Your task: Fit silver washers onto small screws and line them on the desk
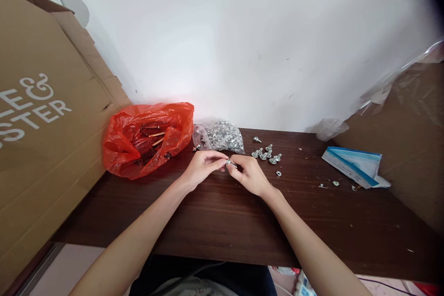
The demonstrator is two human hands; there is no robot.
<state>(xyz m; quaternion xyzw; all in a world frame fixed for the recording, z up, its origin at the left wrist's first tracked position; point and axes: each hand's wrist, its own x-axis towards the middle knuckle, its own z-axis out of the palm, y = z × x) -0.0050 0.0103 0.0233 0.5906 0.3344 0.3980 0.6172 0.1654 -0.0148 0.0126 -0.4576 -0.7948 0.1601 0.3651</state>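
My left hand (205, 165) and my right hand (250, 175) meet just above the table, fingertips closed on one small silver bolt (228, 162). The fingers cover most of it, so whether a nut or washer sits on it is unclear. To the right of my right hand lie several silver bolts with wide washer-like heads (274, 159). A single nut (279, 173) rests nearer to me. Right behind my hands is a clear plastic bag (225, 136) full of small shiny metal parts.
On the left, an open red plastic bag (118, 148) holds copper-coloured rods (157, 135) beside a large cardboard box (52, 148). A blue-and-white packet (352, 166), a clear plastic cup (331, 128) and scraps lie right on the dark wooden table (222, 222). A white wall stands behind.
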